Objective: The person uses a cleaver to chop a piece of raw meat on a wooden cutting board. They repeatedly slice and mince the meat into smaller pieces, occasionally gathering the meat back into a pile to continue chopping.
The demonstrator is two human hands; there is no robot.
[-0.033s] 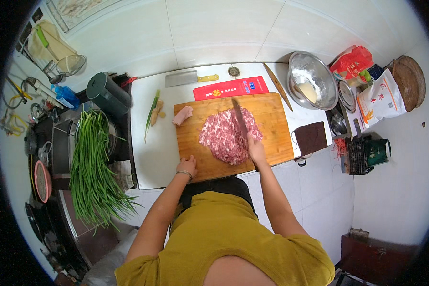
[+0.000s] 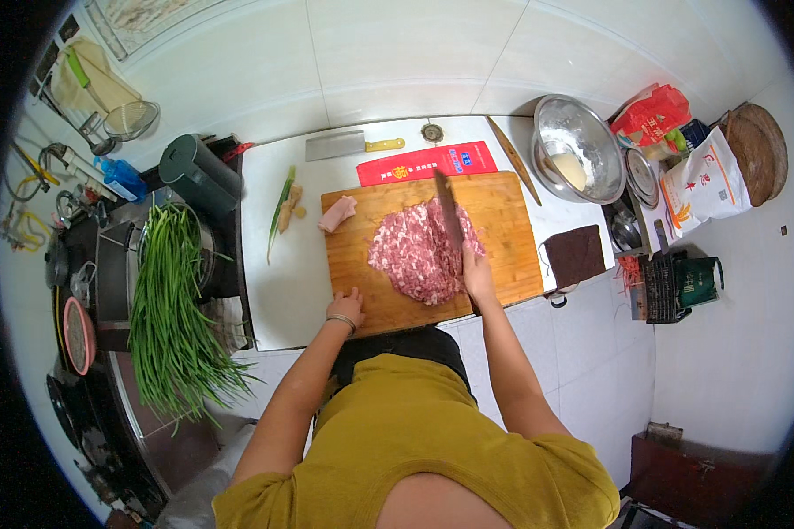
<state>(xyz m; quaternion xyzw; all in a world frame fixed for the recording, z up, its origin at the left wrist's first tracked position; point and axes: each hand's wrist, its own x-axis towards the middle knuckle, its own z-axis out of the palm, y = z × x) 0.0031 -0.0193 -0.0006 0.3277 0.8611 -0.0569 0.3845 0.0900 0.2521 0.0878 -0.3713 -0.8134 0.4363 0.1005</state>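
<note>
Minced meat (image 2: 410,256) lies spread in a wide, flat heap on a wooden cutting board (image 2: 516,234). Closed around the handle of a kitchen knife (image 2: 449,212), my right hand (image 2: 478,279) is at the right part of the heap. The knife's dark blade points away from me, over the meat; whether its edge touches the board I cannot tell. At the board's near left corner rests my left hand (image 2: 348,307), fingers laid on the wood and holding nothing. A pale pink piece of meat or skin (image 2: 338,213) sits on the board's far left corner.
Behind the board lie a cleaver (image 2: 335,145) and a red packet (image 2: 426,164). Scallion (image 2: 284,207) and ginger (image 2: 288,210) are to its left. A metal bowl (image 2: 547,132) with dough stands back right, a dark cloth (image 2: 576,256) below it. Long green chives (image 2: 172,326) hang at left.
The knife and my right hand have shifted slightly to the right, and the blade has tipped a little. My left hand stays in the same place.
</note>
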